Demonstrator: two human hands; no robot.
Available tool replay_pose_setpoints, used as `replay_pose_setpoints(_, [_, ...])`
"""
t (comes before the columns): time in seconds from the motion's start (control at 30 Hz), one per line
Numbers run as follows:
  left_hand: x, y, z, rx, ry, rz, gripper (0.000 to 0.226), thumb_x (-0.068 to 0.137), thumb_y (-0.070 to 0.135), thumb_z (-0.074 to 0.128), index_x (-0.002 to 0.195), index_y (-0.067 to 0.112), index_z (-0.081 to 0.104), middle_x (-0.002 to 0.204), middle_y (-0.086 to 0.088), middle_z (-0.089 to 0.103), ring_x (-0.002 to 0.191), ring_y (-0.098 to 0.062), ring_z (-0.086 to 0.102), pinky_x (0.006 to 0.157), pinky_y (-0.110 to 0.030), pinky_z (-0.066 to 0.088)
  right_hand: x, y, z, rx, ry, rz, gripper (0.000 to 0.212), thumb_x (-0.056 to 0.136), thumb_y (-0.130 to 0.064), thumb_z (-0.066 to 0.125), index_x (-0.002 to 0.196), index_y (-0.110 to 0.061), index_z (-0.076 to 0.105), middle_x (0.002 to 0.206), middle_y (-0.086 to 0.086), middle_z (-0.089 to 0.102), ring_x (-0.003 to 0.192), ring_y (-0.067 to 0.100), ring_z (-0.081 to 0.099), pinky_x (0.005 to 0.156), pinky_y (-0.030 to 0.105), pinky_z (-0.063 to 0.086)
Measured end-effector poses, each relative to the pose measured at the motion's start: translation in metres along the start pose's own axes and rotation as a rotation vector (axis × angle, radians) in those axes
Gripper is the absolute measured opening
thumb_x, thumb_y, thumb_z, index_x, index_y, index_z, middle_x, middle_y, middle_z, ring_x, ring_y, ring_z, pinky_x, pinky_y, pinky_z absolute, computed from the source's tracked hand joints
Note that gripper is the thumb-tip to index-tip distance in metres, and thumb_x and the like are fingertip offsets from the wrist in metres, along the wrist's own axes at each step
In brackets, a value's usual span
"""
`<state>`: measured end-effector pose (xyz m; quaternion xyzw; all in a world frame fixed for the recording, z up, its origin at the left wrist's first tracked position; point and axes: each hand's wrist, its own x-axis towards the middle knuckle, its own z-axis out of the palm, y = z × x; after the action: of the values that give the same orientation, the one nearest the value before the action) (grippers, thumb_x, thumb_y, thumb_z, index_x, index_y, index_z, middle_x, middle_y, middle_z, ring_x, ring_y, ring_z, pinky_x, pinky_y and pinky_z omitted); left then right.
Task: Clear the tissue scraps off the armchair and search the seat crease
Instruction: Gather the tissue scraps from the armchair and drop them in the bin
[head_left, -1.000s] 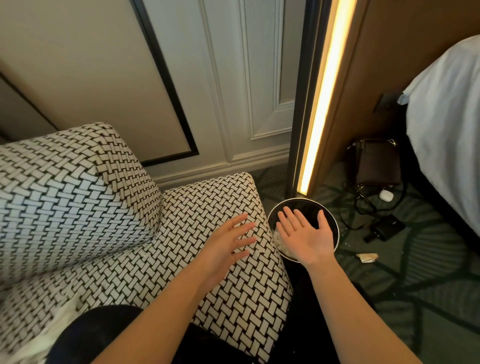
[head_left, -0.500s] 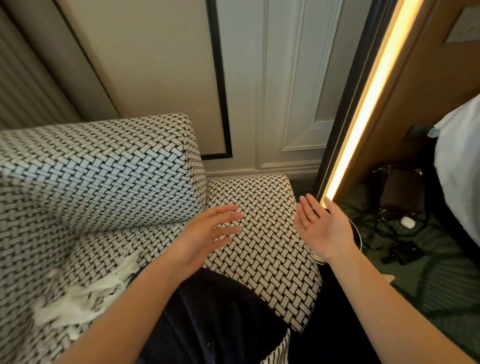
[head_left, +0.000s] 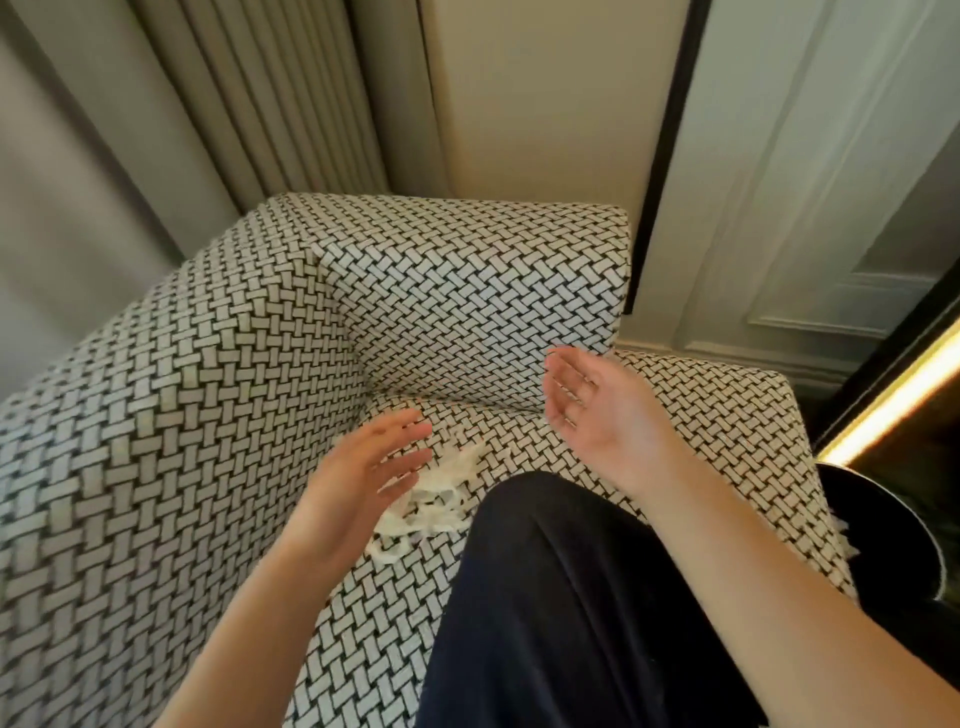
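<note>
head view: armchair (head_left: 156, 467) in black-and-white woven fabric fills the frame from 9 o'clock across to 3 o'clock. tissue scraps (head_left: 436, 501), a loose clump of torn white strips, lie on the seat cushion (head_left: 727, 431) near frame centre, a little toward 6 o'clock from the seat crease (head_left: 457, 401), apart from it.

left hand (head_left: 363, 478) is over the seat at 9 o'clock of the scraps. fingers straight and slightly spread, palm turned toward 3 o'clock, gripping nothing. the scraps sit just beside and partly under its fingertips, at about 4 o'clock from the palm. cannot tell if the fingers touch the clump or hover just above it.

right hand (head_left: 597, 415) is raised at 2 o'clock of the scraps, well apart from them. palm faces 9 o'clock and up, fingers loosely relaxed, nothing in it. from this hand the clump lies at 8 o'clock. the two palms roughly face each other with the clump low between them, much closer to the left one.

dark trouser leg (head_left: 571, 597) rests on the cushion, just beside the clump at its 4 o'clock edge. black round bin (head_left: 893, 545) at the 3 o'clock frame edge, next to the seat corner. lit yellow strip (head_left: 893, 410) above the bin. grey pleated curtain (head_left: 234, 104) at 11 o'clock behind the chair.
</note>
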<state>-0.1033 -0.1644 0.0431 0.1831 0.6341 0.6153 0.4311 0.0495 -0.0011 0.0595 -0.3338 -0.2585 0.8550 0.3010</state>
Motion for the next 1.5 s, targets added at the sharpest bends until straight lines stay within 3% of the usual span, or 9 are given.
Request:
replay_pose_setpoints(0.17, [-0.024,-0.036,-0.047,-0.094,0.176,-0.080,0.021,0.097,0.018,0.042,0.108,0.022,0.060,0.112,0.000,0.067,0.105,-0.020,0.061,0.090,-0.034,0.045,0.013,0.066,0.043,-0.284,-0.094,0.046,0.016,0.091,-0.017,0.056,0.104,-0.010,0.064,0.088,0.002,0.065,0.079,0.015,0.060,0.072,0.027,0.049])
replay_pose_setpoints(0.4, [-0.057,-0.090,-0.090,-0.171,0.373,-0.209,0.020,0.097,0.018,0.045,0.110,0.021,0.059,0.116,-0.002,0.066,0.106,-0.020,0.061,0.094,-0.037,0.043,0.023,0.160,0.043,-1.360,-0.396,-0.193,0.022,0.094,-0.021,0.051,0.114,-0.017,0.060,0.119,-0.007,0.057,0.114,0.010,0.051,0.094,0.018,0.036])
replay_pose_setpoints(0.5, [-0.069,-0.106,-0.098,-0.194,0.448,-0.250,0.023,0.097,0.019,0.047,0.117,0.016,0.058,0.115,-0.004,0.065,0.104,-0.021,0.061,0.091,-0.037,0.045,0.028,0.174,0.036,-1.686,-0.491,-0.318,0.031,0.093,-0.025,0.051,0.124,-0.022,0.057,0.138,-0.002,0.045,0.130,0.018,0.038,0.107,0.029,0.027])
replay_pose_setpoints(0.63, [-0.078,-0.118,-0.101,-0.234,0.502,-0.289,0.020,0.094,0.021,0.052,0.112,0.017,0.060,0.114,-0.005,0.066,0.105,-0.024,0.061,0.091,-0.037,0.044,0.030,0.179,0.033,-2.050,-0.618,-0.204,0.044,0.096,-0.035,0.045,0.139,-0.032,0.042,0.153,0.004,0.026,0.140,0.028,0.019,0.113,0.046,0.023])
replay_pose_setpoints(0.73, [-0.077,-0.117,-0.099,-0.240,0.517,-0.282,0.020,0.096,0.020,0.049,0.112,0.017,0.061,0.113,-0.005,0.066,0.104,-0.024,0.062,0.086,-0.034,0.046,0.027,0.183,0.029,-2.202,-0.679,-0.247,0.048,0.096,-0.034,0.043,0.143,-0.028,0.035,0.154,0.003,0.026,0.141,0.027,0.021,0.111,0.048,0.023])
replay_pose_setpoints(1.03, [-0.055,-0.100,-0.085,0.048,0.501,-0.229,0.019,0.097,0.019,0.048,0.108,0.026,0.062,0.118,0.003,0.059,0.105,-0.016,0.059,0.094,-0.034,0.046,0.023,0.158,0.038,-1.310,-0.453,-0.122,0.028,0.095,-0.024,0.050,0.119,-0.018,0.063,0.125,-0.005,0.060,0.111,0.005,0.052,0.089,0.013,0.037])
replay_pose_setpoints(1.17, [-0.037,-0.092,-0.075,0.251,0.495,-0.172,0.028,0.095,0.020,0.051,0.119,0.032,0.054,0.134,0.007,0.047,0.118,-0.014,0.047,0.105,-0.038,0.038,0.021,0.144,0.041,-0.845,-0.347,0.056,0.016,0.091,-0.023,0.055,0.093,-0.015,0.069,0.096,0.015,0.066,0.092,0.022,0.056,0.088,0.031,0.046])
replay_pose_setpoints(1.3, [-0.011,-0.087,-0.069,0.419,0.489,-0.077,0.050,0.089,0.015,0.059,0.135,0.027,0.043,0.142,0.006,0.032,0.115,-0.011,0.046,0.101,-0.032,0.037,0.025,0.132,0.038,-0.346,-0.221,0.162,0.023,0.095,-0.020,0.048,0.080,-0.010,0.062,0.086,0.006,0.059,0.081,0.019,0.054,0.076,0.031,0.043])
replay_pose_setpoints(1.5, [0.030,-0.084,-0.070,0.859,0.274,-0.108,0.085,0.080,0.029,0.070,0.148,0.033,0.019,0.158,0.010,-0.004,0.145,-0.027,-0.005,0.115,-0.048,0.006,0.028,0.124,0.034,0.019,-0.163,0.253,0.021,0.093,-0.030,0.047,0.089,-0.013,0.059,0.090,0.004,0.059,0.087,0.019,0.053,0.096,0.036,0.036])
